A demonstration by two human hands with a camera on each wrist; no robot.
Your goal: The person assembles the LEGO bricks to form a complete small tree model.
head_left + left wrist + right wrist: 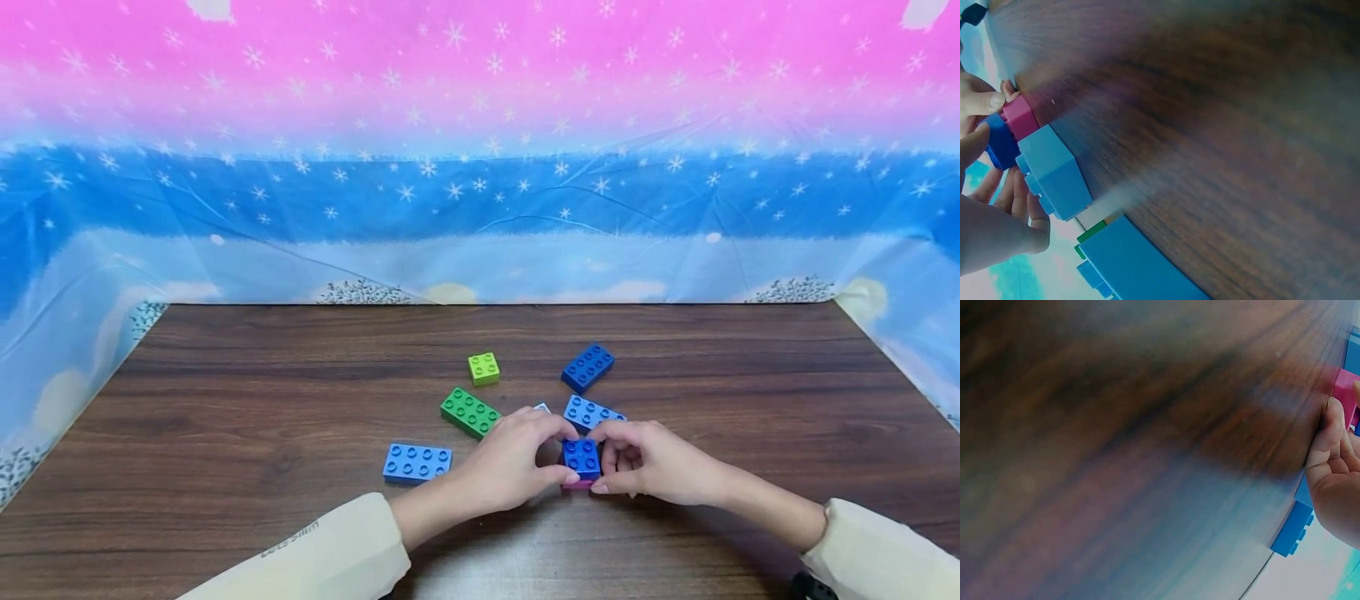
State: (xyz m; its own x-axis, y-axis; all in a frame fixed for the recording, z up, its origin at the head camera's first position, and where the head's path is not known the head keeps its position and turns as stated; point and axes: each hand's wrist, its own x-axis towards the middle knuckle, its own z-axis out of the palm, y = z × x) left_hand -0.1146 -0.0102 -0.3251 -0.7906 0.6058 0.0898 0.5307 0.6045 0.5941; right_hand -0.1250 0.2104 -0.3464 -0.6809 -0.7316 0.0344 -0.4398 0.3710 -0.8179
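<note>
A square dark-blue toy building brick sits over a pink brick near the front middle of the table. My left hand pinches the dark-blue brick between thumb and index finger. From the other side, the thumb and index finger of my right hand grip the pink brick low down, its other fingers curled. In the left wrist view the blue brick's studs face away from the pink brick. A light-blue brick lies right beside the pair there; my left hand mostly hides it in the head view.
Left of my hands lies a blue eight-stud brick, with a green brick behind it. Farther back are a lime square brick and a dark-blue brick. Another blue brick lies just behind my hands on the wooden table.
</note>
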